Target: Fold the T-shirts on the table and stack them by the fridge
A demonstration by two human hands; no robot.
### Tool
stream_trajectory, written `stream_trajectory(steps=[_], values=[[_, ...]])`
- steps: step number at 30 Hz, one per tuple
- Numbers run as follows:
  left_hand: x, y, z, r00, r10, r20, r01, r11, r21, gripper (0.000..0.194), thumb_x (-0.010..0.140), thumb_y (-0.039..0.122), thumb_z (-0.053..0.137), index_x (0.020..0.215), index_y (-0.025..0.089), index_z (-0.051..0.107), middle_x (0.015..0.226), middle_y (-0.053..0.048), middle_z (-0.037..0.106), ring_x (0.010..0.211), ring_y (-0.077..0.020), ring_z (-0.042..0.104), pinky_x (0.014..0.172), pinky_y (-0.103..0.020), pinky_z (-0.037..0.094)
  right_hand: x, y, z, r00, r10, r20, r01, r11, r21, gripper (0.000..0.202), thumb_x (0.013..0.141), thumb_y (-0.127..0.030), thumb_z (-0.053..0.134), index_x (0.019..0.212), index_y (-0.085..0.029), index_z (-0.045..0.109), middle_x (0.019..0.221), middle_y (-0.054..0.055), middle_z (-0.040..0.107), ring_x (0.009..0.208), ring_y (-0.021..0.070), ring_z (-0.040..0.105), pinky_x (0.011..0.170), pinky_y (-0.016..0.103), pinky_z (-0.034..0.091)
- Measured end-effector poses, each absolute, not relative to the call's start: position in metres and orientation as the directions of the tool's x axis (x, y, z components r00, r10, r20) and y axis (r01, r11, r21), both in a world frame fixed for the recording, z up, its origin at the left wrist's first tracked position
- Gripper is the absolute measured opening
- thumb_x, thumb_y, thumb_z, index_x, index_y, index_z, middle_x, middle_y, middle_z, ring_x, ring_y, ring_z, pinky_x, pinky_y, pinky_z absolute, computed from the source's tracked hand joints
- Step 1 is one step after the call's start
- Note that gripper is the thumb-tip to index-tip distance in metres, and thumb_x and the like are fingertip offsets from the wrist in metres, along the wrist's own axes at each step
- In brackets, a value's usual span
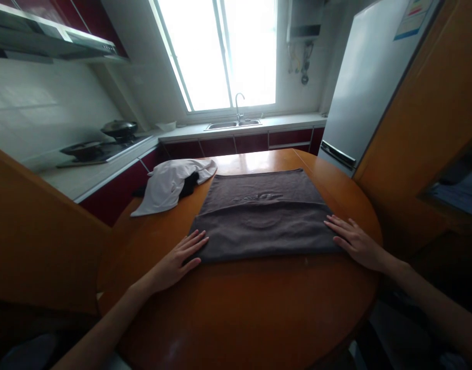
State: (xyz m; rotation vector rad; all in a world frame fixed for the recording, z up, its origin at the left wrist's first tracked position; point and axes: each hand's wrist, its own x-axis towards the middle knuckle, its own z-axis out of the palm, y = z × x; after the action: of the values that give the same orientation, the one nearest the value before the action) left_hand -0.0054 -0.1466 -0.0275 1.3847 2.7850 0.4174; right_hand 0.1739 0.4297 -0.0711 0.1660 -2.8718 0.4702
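A dark grey garment (262,231), which looks like a folded shirt, lies flat on the round wooden table (251,308). Its near part is folded over, with the edge running across the middle; a dark print or crumpled patch shows just beyond that edge. My left hand (184,254) rests on the cloth's near left corner, fingers stretched out. At the near right side my right hand (355,241) lies with spread fingertips touching the cloth. Neither hand grips anything.
A white cloth (170,185) lies in a loose heap at the table's left, partly over a black cloth (189,186). Beyond the table are a counter with a sink (232,125), a stove with pans (120,128) and a fridge (367,77) at the right.
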Motion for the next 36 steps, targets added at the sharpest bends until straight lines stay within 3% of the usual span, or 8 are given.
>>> stream_trajectory(steps=[3, 8, 13, 16, 22, 29, 36], values=[[-0.002, -0.158, -0.024, -0.569, 0.813, 0.121, 0.815, 0.538, 0.217, 0.06, 0.098, 0.045, 0.058, 0.154, 0.032, 0.041, 0.161, -0.005, 0.037, 0.151, -0.028, 0.031, 0.12, -0.051, 0.034, 0.182, 0.442, -0.076, -0.981, -0.079, 0.177, -0.119, 0.965, -0.232, 0.056, 0.102, -0.052, 0.038, 0.154, -0.032, 0.042, 0.162, 0.007, 0.035, 0.151, 0.0294, 0.029, 0.12, 0.066, 0.018], [-0.002, -0.171, -0.013, -0.486, 0.853, 0.188, 0.872, 0.46, 0.167, 0.047, 0.099, 0.037, 0.059, 0.144, 0.027, 0.057, 0.149, -0.006, 0.056, 0.141, -0.0258, 0.049, 0.117, -0.046, 0.044, 0.189, 0.454, -0.072, -0.952, -0.197, 0.235, -0.236, 0.96, -0.152, 0.068, 0.092, -0.056, 0.059, 0.154, -0.031, 0.043, 0.163, 0.009, 0.032, 0.15, 0.0334, 0.031, 0.12, 0.064, 0.024], [0.002, -0.178, -0.009, -0.488, 0.854, 0.183, 0.873, 0.473, 0.122, 0.047, 0.098, 0.015, 0.045, 0.142, 0.026, 0.059, 0.145, -0.003, 0.06, 0.135, -0.0208, 0.055, 0.115, -0.04, 0.048, 0.191, 0.458, -0.067, -0.914, -0.273, 0.301, -0.324, 0.936, -0.136, 0.052, 0.091, -0.045, 0.062, 0.141, -0.033, 0.06, 0.149, 0.006, 0.055, 0.14, 0.0304, 0.048, 0.118, 0.058, 0.034], [0.002, -0.179, -0.013, -0.519, 0.837, 0.173, 0.854, 0.501, 0.137, 0.052, 0.096, 0.011, 0.041, 0.144, 0.025, 0.057, 0.147, -0.002, 0.059, 0.135, -0.0188, 0.055, 0.116, -0.038, 0.047, 0.192, 0.459, -0.066, -0.904, -0.292, 0.312, -0.347, 0.927, -0.139, 0.048, 0.09, -0.036, 0.059, 0.137, -0.033, 0.063, 0.145, 0.004, 0.06, 0.136, 0.0292, 0.053, 0.117, 0.057, 0.037], [0.0, -0.175, -0.021, -0.537, 0.819, 0.202, 0.843, 0.516, 0.15, 0.043, 0.099, 0.023, 0.048, 0.14, 0.027, 0.059, 0.142, -0.004, 0.062, 0.13, -0.0203, 0.06, 0.113, -0.039, 0.05, 0.195, 0.459, -0.06, -0.88, -0.318, 0.354, -0.368, 0.926, -0.084, 0.052, 0.084, -0.017, 0.052, 0.132, -0.033, 0.066, 0.14, 0.002, 0.064, 0.127, 0.028, 0.06, 0.113, 0.053, 0.041], [-0.008, -0.174, -0.023, -0.54, 0.812, 0.222, 0.842, 0.52, 0.142, 0.04, 0.098, 0.021, 0.045, 0.134, 0.024, 0.063, 0.134, -0.006, 0.068, 0.123, -0.0212, 0.065, 0.108, -0.04, 0.053, 0.196, 0.457, -0.06, -0.868, -0.253, 0.427, -0.341, 0.93, -0.141, 0.034, 0.095, -0.032, 0.052, 0.122, -0.03, 0.072, 0.13, 0.005, 0.07, 0.12, 0.0283, 0.064, 0.104, 0.049, 0.05], [0.002, -0.177, 0.006, -0.623, 0.753, 0.21, 0.779, 0.574, 0.253, 0.037, 0.099, 0.038, 0.047, 0.125, 0.024, 0.07, 0.129, -0.006, 0.071, 0.117, -0.0241, 0.069, 0.106, -0.039, 0.053, 0.207, 0.454, -0.044, -0.891, -0.211, 0.402, -0.32, 0.92, -0.227, 0.037, 0.097, -0.037, 0.049, 0.124, -0.031, 0.072, 0.133, 0.005, 0.069, 0.124, 0.0292, 0.063, 0.107, 0.05, 0.051]])
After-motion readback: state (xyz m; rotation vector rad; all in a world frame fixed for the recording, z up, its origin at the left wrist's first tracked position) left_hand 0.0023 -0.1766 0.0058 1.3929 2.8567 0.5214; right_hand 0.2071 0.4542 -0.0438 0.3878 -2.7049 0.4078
